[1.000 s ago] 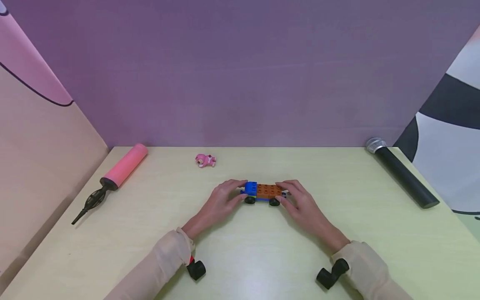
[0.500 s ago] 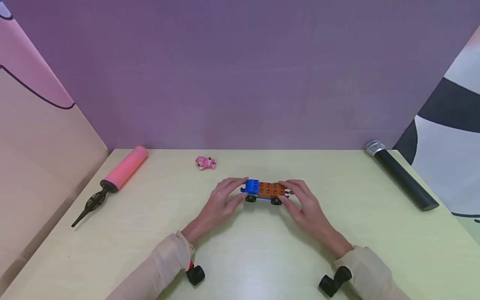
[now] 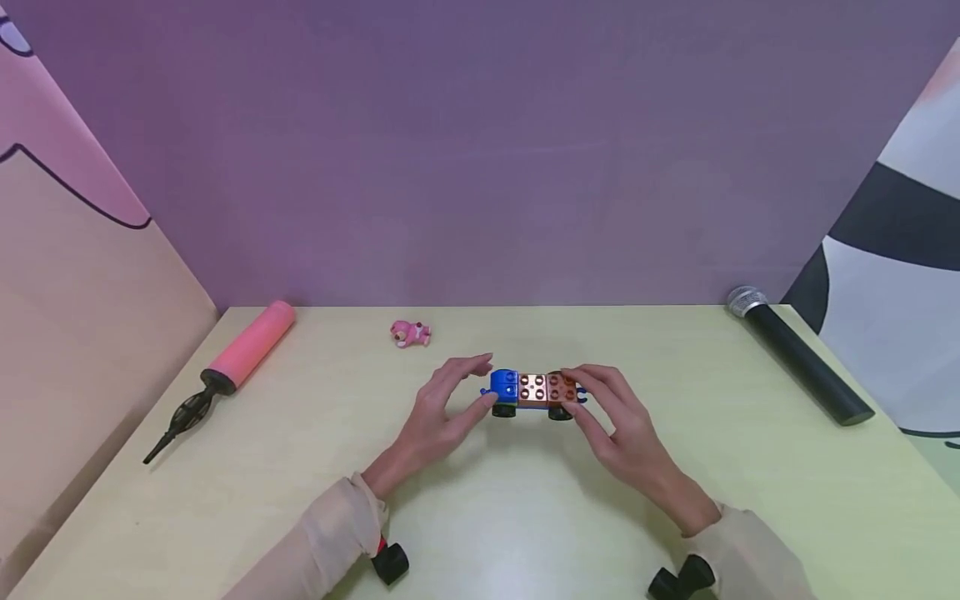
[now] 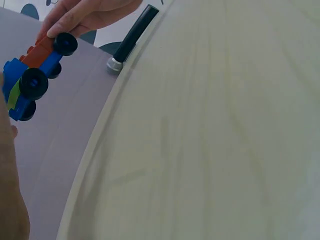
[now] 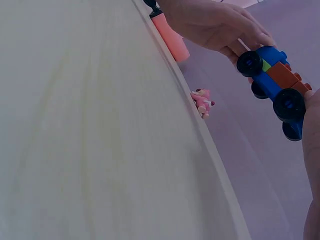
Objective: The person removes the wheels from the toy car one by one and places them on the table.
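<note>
A toy brick truck (image 3: 532,390) with a blue cab, orange-brown studded bricks and black wheels is held above the table, its shadow below it. My right hand (image 3: 628,429) pinches its rear end between thumb and fingers. At the cab end, my left hand (image 3: 441,417) has its fingers spread, the thumb tip right at the cab and the index finger lifted off it. In the left wrist view, the truck (image 4: 35,75) shows its wheels and a green piece behind the cab. In the right wrist view, the left thumb lies close against the blue cab (image 5: 270,53).
A small pink bear figure (image 3: 411,333) lies toward the back of the pale table (image 3: 300,508). A pink hand pump (image 3: 252,347) with a black nozzle lies at the left. A black microphone (image 3: 808,363) lies at the right, and a purple wall (image 3: 480,167) stands behind.
The truck has risen off the table and shifted slightly right with the right hand. The left fingers have come away from the cab's far side. The head view has tilted up slightly.
</note>
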### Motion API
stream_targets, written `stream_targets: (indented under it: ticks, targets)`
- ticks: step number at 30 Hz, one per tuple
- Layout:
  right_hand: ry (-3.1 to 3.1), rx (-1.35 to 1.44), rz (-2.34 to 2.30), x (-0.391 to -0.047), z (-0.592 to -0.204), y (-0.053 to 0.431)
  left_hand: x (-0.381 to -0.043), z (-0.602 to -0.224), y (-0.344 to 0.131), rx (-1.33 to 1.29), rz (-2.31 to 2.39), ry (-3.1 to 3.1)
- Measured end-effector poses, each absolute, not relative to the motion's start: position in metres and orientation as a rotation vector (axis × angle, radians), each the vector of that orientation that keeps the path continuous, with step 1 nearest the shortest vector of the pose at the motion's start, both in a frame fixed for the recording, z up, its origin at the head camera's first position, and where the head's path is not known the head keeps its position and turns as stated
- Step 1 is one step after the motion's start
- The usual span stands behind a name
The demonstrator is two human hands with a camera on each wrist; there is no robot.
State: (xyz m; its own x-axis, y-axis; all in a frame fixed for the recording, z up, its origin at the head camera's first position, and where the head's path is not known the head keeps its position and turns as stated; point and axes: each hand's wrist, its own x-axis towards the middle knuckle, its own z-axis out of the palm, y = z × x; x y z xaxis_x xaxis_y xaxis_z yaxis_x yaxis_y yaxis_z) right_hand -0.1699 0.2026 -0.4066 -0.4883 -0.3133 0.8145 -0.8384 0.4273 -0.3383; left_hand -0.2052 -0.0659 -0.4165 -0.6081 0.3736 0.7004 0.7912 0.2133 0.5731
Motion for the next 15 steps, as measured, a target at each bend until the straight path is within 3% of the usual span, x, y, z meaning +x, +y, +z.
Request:
stream_targets:
  ticks: [15]
  targets:
    - [-1.869,1.226,0.645,-0.168,-0.393,0.192,-0.197,-0.407,-0.051,-1.233,-1.762,-2.225]
